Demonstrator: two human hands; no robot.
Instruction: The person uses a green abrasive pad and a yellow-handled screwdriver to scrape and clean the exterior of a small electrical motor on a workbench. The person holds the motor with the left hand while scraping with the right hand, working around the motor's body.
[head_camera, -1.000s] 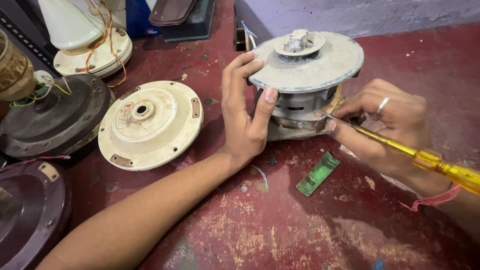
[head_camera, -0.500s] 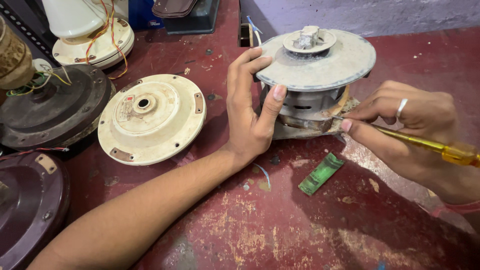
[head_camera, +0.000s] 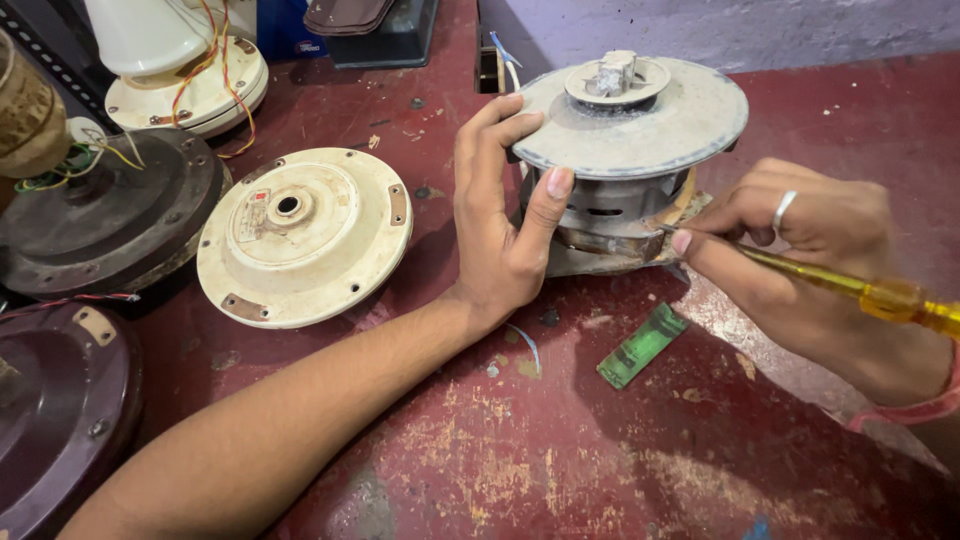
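Cover (head_camera: 303, 236) lies left of motor (head_camera: 632, 150).

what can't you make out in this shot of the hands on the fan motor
Head view only:
- Screwdriver tip: hidden under the motor rim.
- Its handle end: cut off by the right edge.
- Left hand palm: turned away against the motor.
- Dark cover: cut off at the left edge.
- Green board markings: too small.
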